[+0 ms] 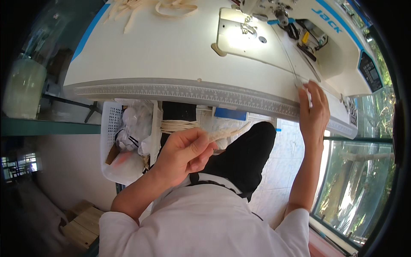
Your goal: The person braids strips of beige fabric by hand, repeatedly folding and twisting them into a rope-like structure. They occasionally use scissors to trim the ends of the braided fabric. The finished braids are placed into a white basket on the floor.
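Observation:
In the lower middle, my left hand (186, 156) is closed on a cream fabric strip (229, 132), whose free end points to the right over my dark-clad leg. At the right front edge of the white table (141, 60), my right hand (314, 112) has bent fingers round something thin that I cannot make out. Above it sits a white sewing machine (342, 47) with blue trim and a lit metal needle plate (231, 40). A grey measuring rule (180, 88) runs along the table's front edge.
Loose cream strips (171, 9) lie at the table's back left. Under the table, a white plastic basket (107, 137) holds bagged items, beside more cream strips (175, 125). Wooden boards (83, 222) are at lower left, a glass pane (351, 188) at right.

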`<state>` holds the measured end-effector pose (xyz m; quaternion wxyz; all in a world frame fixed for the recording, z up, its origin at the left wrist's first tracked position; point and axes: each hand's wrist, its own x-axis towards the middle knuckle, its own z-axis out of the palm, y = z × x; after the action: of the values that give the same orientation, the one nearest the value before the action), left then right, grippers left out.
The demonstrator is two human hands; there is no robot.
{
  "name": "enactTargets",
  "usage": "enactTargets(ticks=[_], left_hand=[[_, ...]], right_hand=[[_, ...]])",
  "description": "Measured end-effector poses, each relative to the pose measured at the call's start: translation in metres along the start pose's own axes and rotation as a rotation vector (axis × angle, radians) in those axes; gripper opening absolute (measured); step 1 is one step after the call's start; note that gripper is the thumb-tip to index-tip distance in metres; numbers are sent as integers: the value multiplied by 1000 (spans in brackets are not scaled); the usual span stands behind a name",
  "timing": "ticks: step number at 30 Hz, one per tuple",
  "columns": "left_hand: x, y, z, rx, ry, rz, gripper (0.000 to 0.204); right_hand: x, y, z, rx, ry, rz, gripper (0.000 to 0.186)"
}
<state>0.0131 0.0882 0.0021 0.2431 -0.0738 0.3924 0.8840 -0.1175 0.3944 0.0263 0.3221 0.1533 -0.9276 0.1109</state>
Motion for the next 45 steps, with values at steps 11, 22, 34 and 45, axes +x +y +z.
enactTargets(ticks=[11, 22, 34, 45], left_hand=[[31, -34, 24, 266, 28, -67, 22], [32, -63, 12, 696, -24, -384, 30], [-25, -9, -31, 854, -27, -679, 28], [-15, 10, -70, 848, -16, -464, 25]], right_hand=[[-105, -102, 0, 1710, -367, 1066, 45], [-161, -3, 71, 929, 181, 1198, 39], [-289, 212, 68, -123, 53, 1204, 36], [-335, 218, 87, -383, -929, 856, 48]])
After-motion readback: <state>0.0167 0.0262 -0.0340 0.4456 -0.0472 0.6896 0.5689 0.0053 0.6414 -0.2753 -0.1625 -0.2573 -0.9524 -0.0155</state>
